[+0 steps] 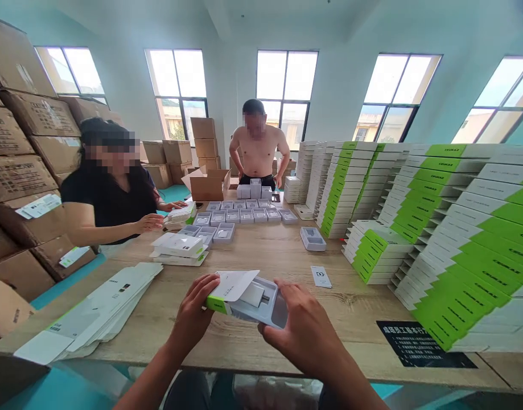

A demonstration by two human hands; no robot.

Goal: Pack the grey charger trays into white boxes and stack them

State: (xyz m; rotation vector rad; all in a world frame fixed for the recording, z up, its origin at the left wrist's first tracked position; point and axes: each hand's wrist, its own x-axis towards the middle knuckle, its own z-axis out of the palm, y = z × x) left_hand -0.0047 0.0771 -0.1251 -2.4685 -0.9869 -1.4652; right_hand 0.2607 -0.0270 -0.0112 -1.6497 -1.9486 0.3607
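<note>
In front of me, my left hand (pixel 198 304) grips a white and green box sleeve (pixel 232 286) by its left end. My right hand (pixel 301 324) has its fingers around the right end of a grey plastic tray (pixel 267 316). The tray sits partly inside the sleeve, its right part sticking out. A white charger (pixel 253 295) with metal prongs lies in the tray, partly under the sleeve's raised flap. To the right of my hands a small white leaflet (pixel 321 277) lies on the table, with another grey tray (pixel 313 239) behind it.
Tall stacks of white and green boxes (pixel 470 256) rise on the right. Flat sleeves (pixel 103 304) lie at left; several trays (pixel 246 216) stand farther back near an open carton (pixel 208 187). One person (pixel 111 193) works at left; another (pixel 259 148) stands across the table (pixel 350 319).
</note>
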